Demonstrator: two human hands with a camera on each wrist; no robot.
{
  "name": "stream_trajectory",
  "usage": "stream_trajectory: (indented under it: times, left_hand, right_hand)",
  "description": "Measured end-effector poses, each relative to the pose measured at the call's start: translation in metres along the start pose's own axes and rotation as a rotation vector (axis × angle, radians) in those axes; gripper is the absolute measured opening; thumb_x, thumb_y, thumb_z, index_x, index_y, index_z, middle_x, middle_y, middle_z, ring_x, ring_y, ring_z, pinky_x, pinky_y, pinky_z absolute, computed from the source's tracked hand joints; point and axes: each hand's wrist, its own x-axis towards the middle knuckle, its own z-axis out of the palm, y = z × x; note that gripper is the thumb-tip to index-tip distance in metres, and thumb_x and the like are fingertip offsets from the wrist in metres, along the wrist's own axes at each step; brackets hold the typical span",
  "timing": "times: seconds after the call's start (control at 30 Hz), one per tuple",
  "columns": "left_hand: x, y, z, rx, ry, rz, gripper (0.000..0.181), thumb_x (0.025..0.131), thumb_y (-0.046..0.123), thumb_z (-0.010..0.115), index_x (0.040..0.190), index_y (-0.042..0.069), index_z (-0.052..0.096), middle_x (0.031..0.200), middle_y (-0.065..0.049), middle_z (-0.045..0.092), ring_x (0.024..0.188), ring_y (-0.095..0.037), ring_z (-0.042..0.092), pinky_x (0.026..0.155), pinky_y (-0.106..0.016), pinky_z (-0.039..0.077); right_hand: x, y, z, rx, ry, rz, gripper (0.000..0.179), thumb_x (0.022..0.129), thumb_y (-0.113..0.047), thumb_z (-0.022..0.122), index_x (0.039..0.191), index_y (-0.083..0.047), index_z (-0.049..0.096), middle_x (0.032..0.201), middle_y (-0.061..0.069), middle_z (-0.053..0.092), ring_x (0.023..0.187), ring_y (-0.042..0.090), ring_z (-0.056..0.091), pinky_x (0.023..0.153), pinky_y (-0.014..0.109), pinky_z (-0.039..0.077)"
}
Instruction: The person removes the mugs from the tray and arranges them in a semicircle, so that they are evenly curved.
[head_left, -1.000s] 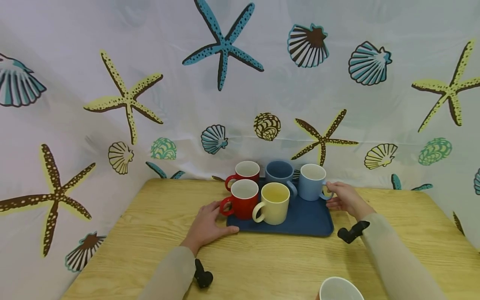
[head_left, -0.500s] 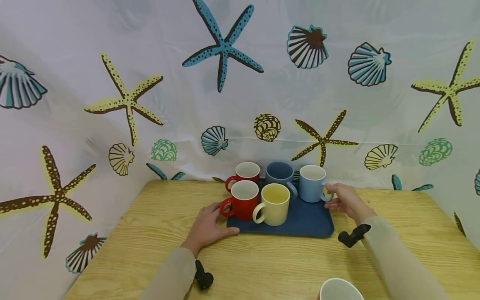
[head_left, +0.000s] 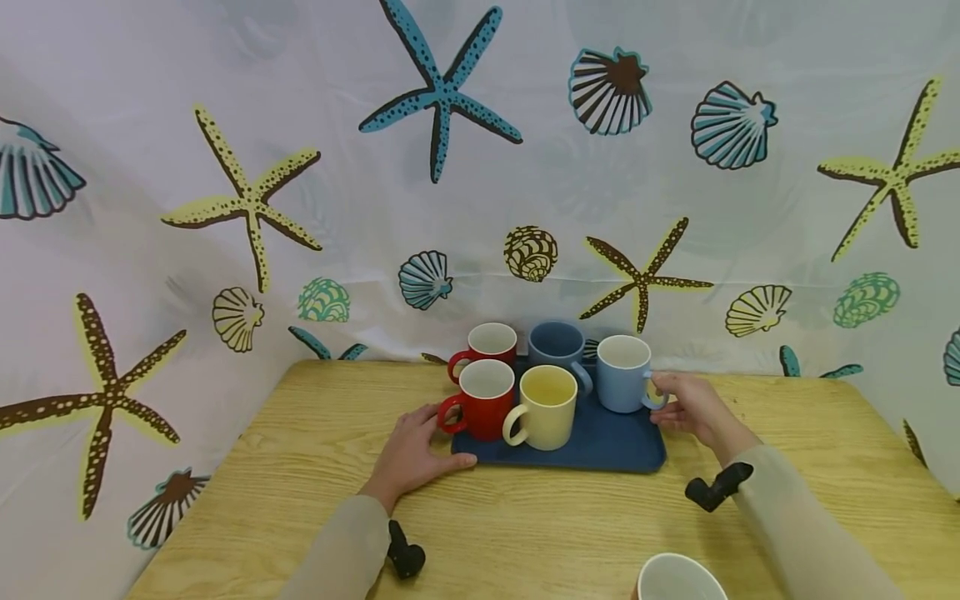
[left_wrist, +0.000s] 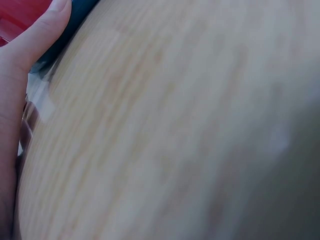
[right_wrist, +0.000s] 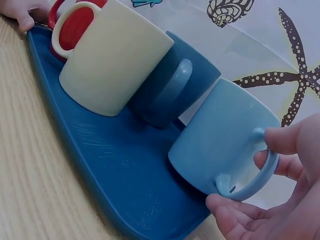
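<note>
A dark blue tray (head_left: 600, 446) lies on the table with several mugs upright on it. My left hand (head_left: 408, 454) holds its front left corner, thumb (left_wrist: 42, 32) along the front rim, fingers at the left side, partly behind a red mug's handle. My right hand (head_left: 693, 408) pinches the handle of the light blue mug (right_wrist: 225, 135) at the tray's right side. Whether that mug's base touches the tray is hard to tell. Left of it stand a darker blue mug (head_left: 553, 343), a cream mug (head_left: 551, 417), a front red mug (head_left: 487, 408) and a rear red mug (head_left: 492, 342).
Another mug (head_left: 678, 579), white inside, stands near me and is cut off by the lower frame edge. The wooden table (head_left: 540, 525) ends at the back against a cloth (head_left: 480, 208) printed with starfish and shells, close behind the tray.
My right hand has brought the light blue mug slightly toward me, away from the back of the tray. The left hand, tray and other mugs stay in place.
</note>
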Motion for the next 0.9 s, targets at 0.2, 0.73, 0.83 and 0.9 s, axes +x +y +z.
stream_trajectory:
  times: [0.2,0.73,0.83,0.9]
  left_hand:
    - [0.0,-0.001,0.001,-0.01,-0.004,0.005,0.096,0.061,0.084,0.054,0.133,0.021,0.053,0.139,-0.003,0.043,0.132,-0.027,0.032,0.107,-0.049,0.021]
    - [0.001,-0.002,0.001,-0.008,0.005,0.006,0.094,0.062,0.082,0.056,0.133,0.021,0.053,0.139,-0.002,0.044,0.132,-0.028,0.032,0.107,-0.049,0.023]
    - [0.002,-0.002,0.002,-0.006,0.007,0.008,0.095,0.061,0.083,0.055,0.134,0.021,0.052,0.139,-0.002,0.043,0.132,-0.027,0.032,0.106,-0.049,0.024]
    - [0.002,-0.003,0.002,-0.002,0.009,0.009,0.095,0.061,0.083,0.054,0.134,0.022,0.052,0.139,-0.001,0.043,0.132,-0.027,0.032,0.106,-0.048,0.024]
  right_hand:
    - [-0.01,0.003,-0.005,0.011,-0.008,-0.033,0.031,0.095,-0.034,0.051,0.093,-0.003,0.05,0.084,0.017,0.059,0.079,0.026,0.066,0.073,0.035,0.053]
    - [-0.031,0.012,-0.016,-0.038,-0.036,-0.07,0.032,0.094,-0.037,0.053,0.09,-0.006,0.05,0.08,0.014,0.063,0.072,0.021,0.065,0.068,0.033,0.053]
    - [-0.034,0.014,-0.017,-0.027,-0.047,-0.08,0.028,0.095,-0.034,0.053,0.086,-0.008,0.052,0.078,0.013,0.063,0.071,0.02,0.064,0.068,0.032,0.053]
    - [-0.036,0.014,-0.018,-0.021,-0.066,-0.089,0.028,0.095,-0.033,0.053,0.086,-0.007,0.052,0.077,0.012,0.063,0.071,0.02,0.064,0.068,0.032,0.053]
